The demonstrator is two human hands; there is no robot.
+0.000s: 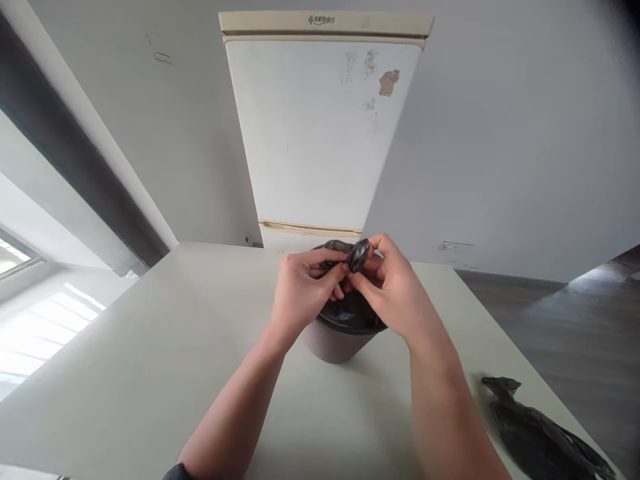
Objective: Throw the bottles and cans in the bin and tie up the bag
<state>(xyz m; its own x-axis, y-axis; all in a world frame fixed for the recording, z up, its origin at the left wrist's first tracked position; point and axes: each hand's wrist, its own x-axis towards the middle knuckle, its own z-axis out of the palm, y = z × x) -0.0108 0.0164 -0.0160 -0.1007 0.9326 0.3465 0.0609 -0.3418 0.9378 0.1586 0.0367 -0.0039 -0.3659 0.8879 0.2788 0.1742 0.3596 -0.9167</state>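
Both hands meet above a round trash can point(333, 345) with a greyish-brown wall and a dark rim. A black plastic bag point(353, 312) lines the can and covers its mouth. My left hand point(307, 283) pinches a gathered part of the bag between thumb and fingers. From the other side, my right hand point(384, 283) grips the same bunched plastic, and a twisted end sticks up between the hands. The fingers hide part of the bag and the far side of the rim.
The can stands on a pale green table point(165, 347). Another black plastic bag point(540, 433) lies crumpled near the table's right edge. A white refrigerator point(320, 133) stands behind the table against a grey wall. Window light point(50, 327) falls at the left.
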